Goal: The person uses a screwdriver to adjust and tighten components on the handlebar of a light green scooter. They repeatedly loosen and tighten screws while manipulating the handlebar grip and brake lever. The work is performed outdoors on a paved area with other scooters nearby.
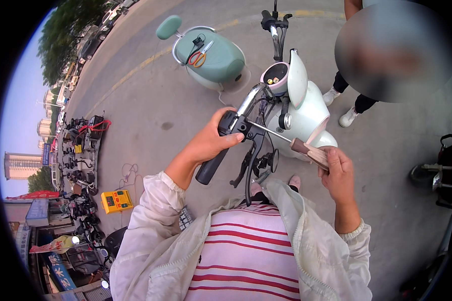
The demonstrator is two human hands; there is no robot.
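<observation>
My left hand (206, 143) is closed round the black switch housing (229, 123) on the scooter's handlebar, its thumb pressed against the side. Below it hangs the black rubber grip (212, 169), with a brake lever (256, 163) beside it. In my right hand (339, 173) is a screwdriver (306, 148) with a brown and tan handle. Its thin metal shaft slants up to the left and its tip meets the housing near my left thumb; the exact contact point is too small to make out. The pale mint scooter body (314, 108) stands just beyond.
A green scooter seat (213, 65) carries orange-handled scissors (198, 56) and a small black part. Someone stands at the far right, white shoes (348, 117) on the pavement. A yellow box (117, 200) sits at left near parked scooters (80, 150). A dark vehicle (442, 175) is at right.
</observation>
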